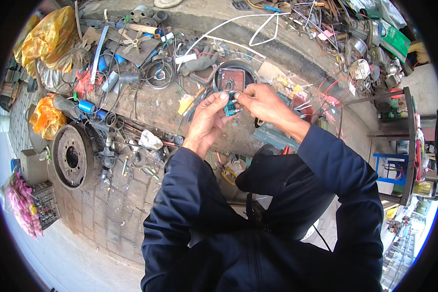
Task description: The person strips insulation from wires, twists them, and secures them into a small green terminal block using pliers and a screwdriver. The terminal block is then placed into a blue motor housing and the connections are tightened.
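A small teal-green part [230, 109] with dark and metallic bits is held up in front of me, its exact kind too small to make out. My left hand [208, 120] is closed on it from the left, thumb upward. From the right, the fingertips of my right hand [266, 103] pinch at its upper end, and what lies between them is hidden. Just beyond the hands is a round dark pan [250, 73] with a reddish-brown square piece [231, 79] in it. A dark work glove [202, 62] lies to the left of the pan.
A rusty wheel rim [73, 155] stands at the left, near orange and yellow plastic bags [48, 35]. Loose wires, motor parts and scrap cover the ground around me. A white bent strip [238, 18] lies at the back. A metal frame [409, 146] rises at the right.
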Demonstrator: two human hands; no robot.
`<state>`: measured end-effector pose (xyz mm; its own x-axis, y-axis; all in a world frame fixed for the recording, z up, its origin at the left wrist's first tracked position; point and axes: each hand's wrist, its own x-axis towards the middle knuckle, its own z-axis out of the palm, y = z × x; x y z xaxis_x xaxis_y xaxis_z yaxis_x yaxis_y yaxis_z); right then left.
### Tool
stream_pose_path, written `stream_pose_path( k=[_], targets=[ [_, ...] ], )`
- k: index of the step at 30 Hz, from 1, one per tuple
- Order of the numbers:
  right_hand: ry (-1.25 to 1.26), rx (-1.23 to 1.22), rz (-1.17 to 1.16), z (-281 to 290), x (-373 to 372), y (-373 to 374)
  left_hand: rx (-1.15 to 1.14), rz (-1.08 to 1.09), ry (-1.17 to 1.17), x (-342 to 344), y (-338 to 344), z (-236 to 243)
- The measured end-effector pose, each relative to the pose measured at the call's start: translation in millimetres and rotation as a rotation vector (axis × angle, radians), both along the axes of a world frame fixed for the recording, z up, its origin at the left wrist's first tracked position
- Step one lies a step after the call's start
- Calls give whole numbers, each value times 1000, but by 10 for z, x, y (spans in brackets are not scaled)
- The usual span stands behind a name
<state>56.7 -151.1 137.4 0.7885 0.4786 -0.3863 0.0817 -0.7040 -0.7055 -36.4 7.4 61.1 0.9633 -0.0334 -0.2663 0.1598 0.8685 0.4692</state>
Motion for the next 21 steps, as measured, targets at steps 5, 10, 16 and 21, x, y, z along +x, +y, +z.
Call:
stream_pose_path(
  k=[5, 10, 16, 21],
  targets=[
    [52, 143, 54, 42, -1, 0, 26, 6, 54, 3, -5, -5],
    [147, 1, 6, 54, 9, -12, 57, -9, 53, 3, -6, -11],
    [13, 100, -14, -13, -25, -1, 48, -4, 80, 6, -4, -5],
    [-31, 77, 39, 29, -29, -2, 77, -18, 81, 19, 5, 8]
  ],
)
